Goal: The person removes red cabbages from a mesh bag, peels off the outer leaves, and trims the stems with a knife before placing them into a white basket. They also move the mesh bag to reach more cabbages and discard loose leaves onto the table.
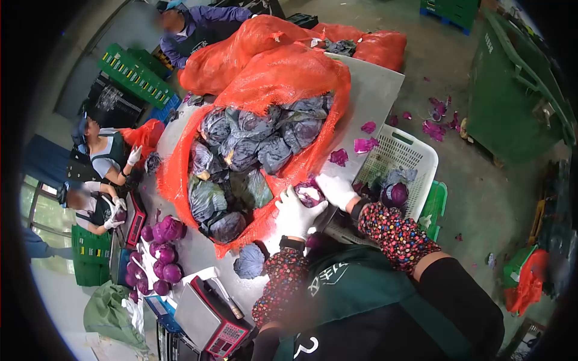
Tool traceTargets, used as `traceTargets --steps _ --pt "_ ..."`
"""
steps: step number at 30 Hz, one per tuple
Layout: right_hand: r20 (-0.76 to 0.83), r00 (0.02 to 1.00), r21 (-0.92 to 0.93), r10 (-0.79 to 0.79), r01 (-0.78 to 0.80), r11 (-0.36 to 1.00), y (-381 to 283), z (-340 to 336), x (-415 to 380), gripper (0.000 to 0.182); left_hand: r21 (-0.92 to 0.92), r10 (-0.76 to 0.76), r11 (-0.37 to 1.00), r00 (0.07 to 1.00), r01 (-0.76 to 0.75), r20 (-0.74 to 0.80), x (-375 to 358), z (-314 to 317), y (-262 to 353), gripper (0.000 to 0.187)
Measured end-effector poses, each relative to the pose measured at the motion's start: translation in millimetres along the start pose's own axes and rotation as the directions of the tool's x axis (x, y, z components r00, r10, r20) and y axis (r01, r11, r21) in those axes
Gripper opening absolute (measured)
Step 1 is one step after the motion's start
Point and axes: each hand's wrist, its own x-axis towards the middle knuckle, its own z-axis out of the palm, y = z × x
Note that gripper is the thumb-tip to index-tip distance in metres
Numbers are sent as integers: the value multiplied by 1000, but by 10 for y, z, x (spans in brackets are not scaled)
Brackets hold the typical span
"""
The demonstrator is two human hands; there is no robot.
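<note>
Between my gloved hands is a red cabbage (310, 195), purple with a pale patch facing up. My left hand (294, 215), in a white glove, is wrapped around its near left side. My right hand (337, 191), also gloved, presses its fingers against the right side of the same cabbage. Just beyond lies an open red mesh sack (289, 72) full of cabbages with dull grey-purple outer leaves (241, 150). A loose cabbage (250, 261) rests on the metal table below my left wrist.
A white crate (415, 147) with leaves and a cabbage stands at my right. Peeled cabbages (162, 259) and a scale (211, 322) are on the left. Leaf scraps (364, 145) lie on the table edge and floor. A green bin (512, 90) stands far right. Several people work across the table.
</note>
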Motion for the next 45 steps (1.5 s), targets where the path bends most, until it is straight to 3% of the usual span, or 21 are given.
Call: traceTargets --steps 2,7,9,11,12,13,15,16,17,20,21,24,25,27,28,31,32,34,35,37,45 --pt "49 962 117 270 -274 955 296 362 183 37 42 -11 999 1000 10 27 -179 -86 226 106" --pt "-25 940 392 341 -305 868 -61 -168 -362 36 -170 229 955 968 -244 -105 -495 -54 -232 109" --pt "-57 936 427 348 -292 856 -278 -303 -523 38 -264 78 963 992 -49 98 -629 -312 -326 112" --pt "-210 921 441 328 -210 872 -439 -192 -607 29 -462 -31 886 999 42 32 -813 -129 -631 110" --pt "-219 924 451 314 -190 872 -544 -214 -632 28 -558 -119 826 992 75 -43 -930 314 -1003 100" --pt "-225 928 458 296 -167 873 -655 -245 -651 27 -847 -206 380 927 371 314 -883 -204 -519 84" --pt "-257 934 449 249 -113 887 -751 -184 -649 27 -744 -392 371 820 556 417 -816 -541 -119 72" --pt "-270 925 514 269 -98 852 -746 -169 -631 27 -792 -434 137 755 595 492 -769 -439 -183 64" --pt "-283 914 575 291 -81 814 -719 -162 -614 27 -821 -413 210 810 530 417 -741 -523 -196 64" --pt "-17 932 668 363 -260 697 -156 48 -519 31 -884 -344 19 834 466 432 -583 -98 -640 82" --pt "-58 880 612 472 -342 713 -39 42 -531 32 -885 -351 9 830 466 434 -518 -70 -744 82" --pt "199 735 601 648 -614 512 760 -33 -692 38 -896 -122 228 925 380 361 -394 103 -1091 95" --pt "184 788 360 588 -610 706 890 -99 -746 46 -898 -116 163 911 410 395 -417 34 -1047 99" --pt "-63 873 97 483 -476 874 771 -196 -871 61 -894 80 278 919 352 386 -362 -89 -937 102" --pt "-7 879 72 476 -474 877 532 -402 -836 68 -827 178 513 913 232 366 -298 -110 -925 103" --pt "84 982 154 170 -181 971 26 -525 -734 50 -718 345 691 911 -82 228 -158 -123 -697 101" --pt "72 986 350 151 -166 922 -89 -361 -731 47 -722 355 687 906 -84 232 -121 -206 -585 101" --pt "146 975 383 165 -209 899 -273 -303 -732 51 -474 359 846 918 -244 169 -88 -370 -372 93" --pt "220 962 416 162 -243 876 -327 -299 -736 55 -474 358 847 917 -240 175 -95 -312 -366 93" --pt "281 948 388 151 -256 885 -376 -516 -658 58 -851 260 524 945 34 198 -94 -207 -392 86" --pt "248 968 337 -33 -54 940 -255 -529 -367 48 -784 317 621 910 14 268 9 -108 -525 85"
